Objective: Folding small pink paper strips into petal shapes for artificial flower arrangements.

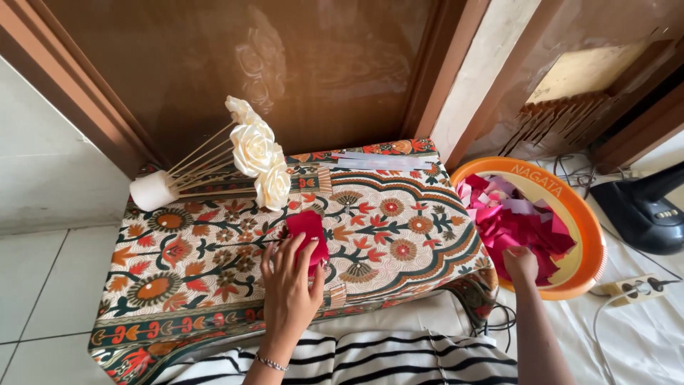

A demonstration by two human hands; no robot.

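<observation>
From the head view, my left hand (288,285) pins a small folded red fabric piece (311,239) on the floral-patterned cloth-covered counter (399,221), fingers curled around its near edge. My right hand (521,264) reaches right into the round orange plastic basin (588,235) of pink and red fabric scraps (520,221) (grip hidden). Cream fabric roses on wooden sticks (253,150) lie far left.

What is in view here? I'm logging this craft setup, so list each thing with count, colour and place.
table cloth: one, floral orange and green, centre
red piece: one, red, under left fingers
cream flowers: three, cream, on sticks, upper left of the cloth
white block: one, white, holding the sticks
basin: one, orange, right
scraps: many, red and pink, in basin
power strip: one, cream, far right
left hand: on red piece
right hand: in the scraps
</observation>
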